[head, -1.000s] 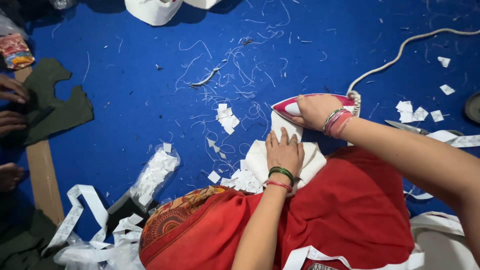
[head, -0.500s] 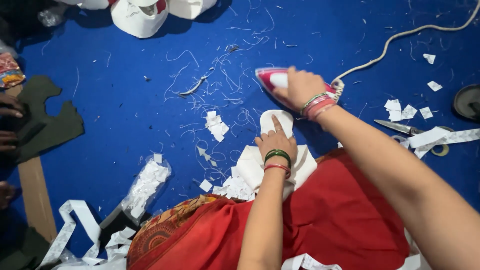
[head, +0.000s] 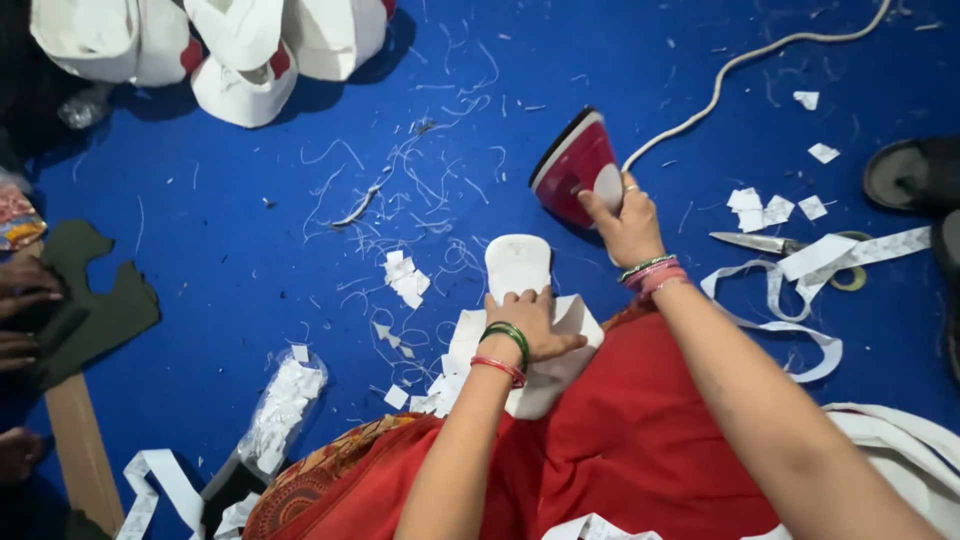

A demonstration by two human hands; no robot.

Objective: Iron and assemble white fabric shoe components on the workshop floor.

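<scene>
My right hand (head: pixel 628 222) grips the handle of a red and white electric iron (head: pixel 574 166), which is tipped up on its heel on the blue cloth. Just left of it lies a white, tongue-shaped cloth piece (head: pixel 517 264). My left hand (head: pixel 531 320) presses flat on the near end of that white piece, fingers spread, with green and red bangles at the wrist. The piece rests partly on my red-clothed lap (head: pixel 620 450).
The iron's white cord (head: pixel 750 55) runs to the far right. Scissors (head: pixel 765 243) and white strips (head: pixel 800 300) lie right of my arm. White caps (head: pixel 245 60) are stacked far left. Another person's hands (head: pixel 20 300) hold dark fabric (head: pixel 105 310) at left. Paper scraps (head: pixel 405 278) and threads are scattered about.
My right hand has lifted the iron off the white piece, moved it away and stood it on its heel. My left hand stays pressed on the piece.
</scene>
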